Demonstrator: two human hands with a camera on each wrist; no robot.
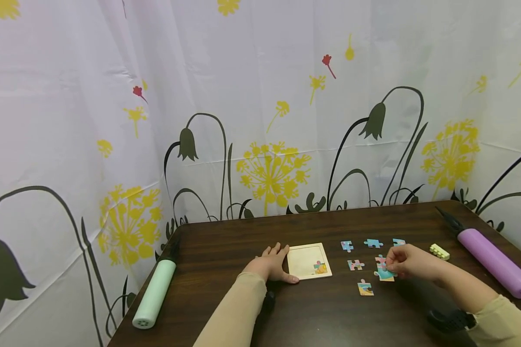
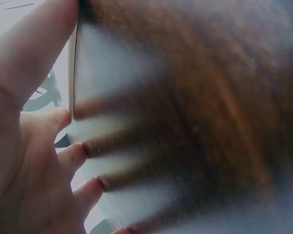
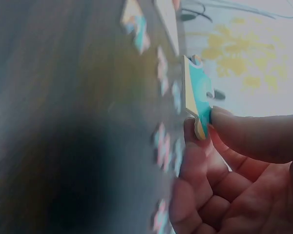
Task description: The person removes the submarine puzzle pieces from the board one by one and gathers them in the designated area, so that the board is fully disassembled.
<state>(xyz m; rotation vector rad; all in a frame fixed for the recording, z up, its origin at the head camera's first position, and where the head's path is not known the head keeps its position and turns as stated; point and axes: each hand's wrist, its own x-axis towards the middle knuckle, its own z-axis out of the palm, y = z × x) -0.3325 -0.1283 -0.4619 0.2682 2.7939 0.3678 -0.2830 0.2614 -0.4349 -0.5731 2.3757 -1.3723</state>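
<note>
Between thumb and fingers, my right hand (image 1: 410,261) pinches a blue puzzle piece (image 1: 385,274) with a yellow edge. In the right wrist view that puzzle piece (image 3: 198,92) stands tilted, lifted off the table. My left hand (image 1: 271,265) rests on the table beside the square wooden puzzle tray (image 1: 301,258). Its spread fingers are at the tray's left side and its thumb touches near the lower left corner. The left wrist view shows the fingertips (image 2: 90,187) down on the dark surface. One yellow and pink puzzle piece (image 1: 320,268) sits in the tray's lower right corner.
Several loose puzzle pieces (image 1: 355,265) lie right of the tray, some partly behind my right hand. A yellow toy block (image 1: 440,251) is farther right. A purple hand pump (image 1: 495,260) lies at the right, a mint-green one (image 1: 155,294) at the left edge.
</note>
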